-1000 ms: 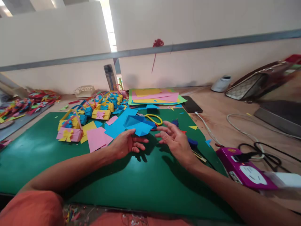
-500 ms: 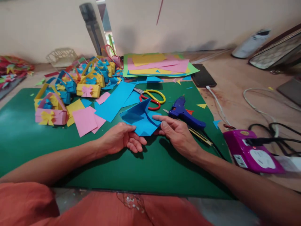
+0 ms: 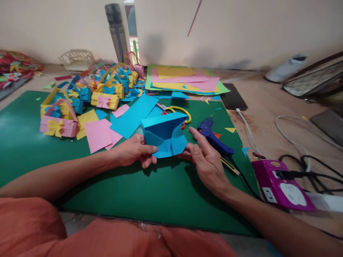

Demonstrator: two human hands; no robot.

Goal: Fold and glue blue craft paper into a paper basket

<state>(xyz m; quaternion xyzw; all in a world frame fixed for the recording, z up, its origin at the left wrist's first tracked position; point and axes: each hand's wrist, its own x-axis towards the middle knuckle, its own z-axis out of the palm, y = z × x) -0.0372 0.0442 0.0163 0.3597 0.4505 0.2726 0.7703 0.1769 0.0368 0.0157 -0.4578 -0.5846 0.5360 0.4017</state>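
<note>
A piece of blue folded paper (image 3: pixel 163 137) is held above the green mat, partly folded into an open box shape with its back wall and right side standing up. My left hand (image 3: pixel 139 150) grips its lower left edge, thumb on top and fingers underneath. On the other side, my right hand (image 3: pixel 205 160) holds the right corner with its lower fingers near the thumb, while the index finger points out away from the paper. Behind the paper lie scissors (image 3: pixel 184 109) with yellow and red handles. A blue glue gun (image 3: pixel 215 137) rests just beyond my right hand.
Several small paper baskets (image 3: pixel 104 101) stand at the back left. Pink sheets (image 3: pixel 98 135) and a blue sheet (image 3: pixel 135 116) lie nearer. Stacked coloured paper (image 3: pixel 184 80), a phone (image 3: pixel 234 96) and a purple power strip (image 3: pixel 281 184) with cables are farther right. A yellow cutter (image 3: pixel 230 166) lies by the glue gun.
The blue paper has turned, so its opening faces me more and its back wall stands wider. My right index finger has lifted off the paper. The camera view has shifted slightly.
</note>
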